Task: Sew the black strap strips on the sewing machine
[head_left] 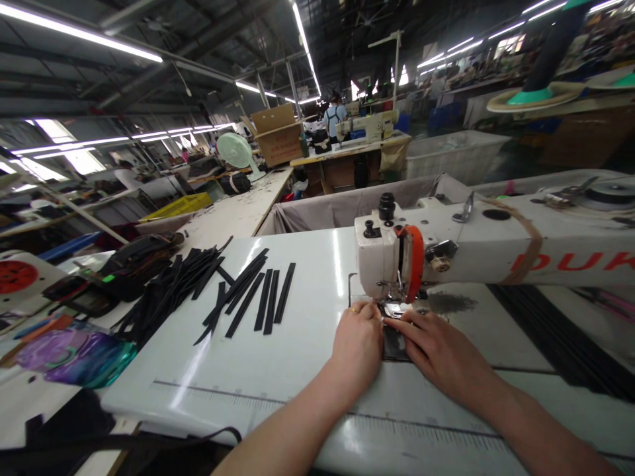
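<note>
My left hand [358,337] lies on the machine bed just left of the presser foot [397,309], its fingers curled and pressed together. From the right, my right hand [436,347] reaches to the same spot, thumb and fingers drawn together close to the foot. Whatever the fingertips hold is hidden or too small to make out. A dark plate or piece [395,345] shows between the hands. Above them stands the head of a white sewing machine [380,254] with an orange guard [413,261].
Several short black strips [270,301] lie on the left of the table, beside a heaped pile of strips [173,291]. Long black strips [555,337] pass under the machine arm. A purple-teal pouch [74,354] lies at left. Further back are a fan [235,151] and a person [334,119].
</note>
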Available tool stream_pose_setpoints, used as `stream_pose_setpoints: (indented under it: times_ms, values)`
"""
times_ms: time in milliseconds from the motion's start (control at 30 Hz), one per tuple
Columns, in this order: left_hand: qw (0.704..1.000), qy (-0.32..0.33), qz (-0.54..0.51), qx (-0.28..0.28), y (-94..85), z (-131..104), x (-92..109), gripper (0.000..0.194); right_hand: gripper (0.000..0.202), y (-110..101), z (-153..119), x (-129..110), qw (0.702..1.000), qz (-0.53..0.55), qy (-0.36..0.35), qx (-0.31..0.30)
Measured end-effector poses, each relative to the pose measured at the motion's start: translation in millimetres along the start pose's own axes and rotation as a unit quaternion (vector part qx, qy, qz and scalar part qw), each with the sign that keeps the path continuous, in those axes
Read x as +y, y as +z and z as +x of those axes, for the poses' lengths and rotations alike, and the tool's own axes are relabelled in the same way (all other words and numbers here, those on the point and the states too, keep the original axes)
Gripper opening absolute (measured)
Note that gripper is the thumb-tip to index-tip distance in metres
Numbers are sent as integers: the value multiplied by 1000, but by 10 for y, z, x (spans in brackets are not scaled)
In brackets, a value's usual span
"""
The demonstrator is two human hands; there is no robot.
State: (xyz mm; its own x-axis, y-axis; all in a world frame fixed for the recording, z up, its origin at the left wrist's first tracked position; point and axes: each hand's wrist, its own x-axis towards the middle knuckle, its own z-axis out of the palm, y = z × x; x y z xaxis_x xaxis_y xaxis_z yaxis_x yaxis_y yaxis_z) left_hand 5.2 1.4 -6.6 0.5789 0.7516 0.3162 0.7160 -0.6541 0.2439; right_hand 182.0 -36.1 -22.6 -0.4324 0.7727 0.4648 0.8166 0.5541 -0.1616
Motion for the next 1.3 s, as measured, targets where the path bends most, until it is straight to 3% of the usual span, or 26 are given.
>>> stream_pose_setpoints:
  times_ms: [467,667,800,900,1000,1067,1133,1200,1300]
  values:
    - [1000,18,1,-15,-38,23,-6,19,34,17,-20,13,1000,13,5,-2]
    - [991,-71,-90,69,-12,118,-210,18,33,-16,-4,-36,1000,25,0,18]
    - [998,-35,-53,14,23,195,-280,18,28,-190,-5,-24,999,6,40,31]
    - [995,-99,-1,11,-70,150,-326,24,22,-403,-119,131,975,-155,146,62]
    - [973,-209,89,31,-274,23,-481,31,20,-581,-316,362,918,-319,238,-1]
    - [946,-279,161,40,-419,-61,-598,36,22,-625,-430,502,904,-335,263,-40]
    - [927,-309,202,62,-519,-105,-650,36,22,-610,-498,594,907,-323,265,-49]
    - [939,-286,172,87,-540,-100,-597,35,21,-562,-528,616,923,-280,262,-39]
    - [971,-230,-46,54,-432,-44,-357,43,16,-491,-544,472,952,-159,260,-24]
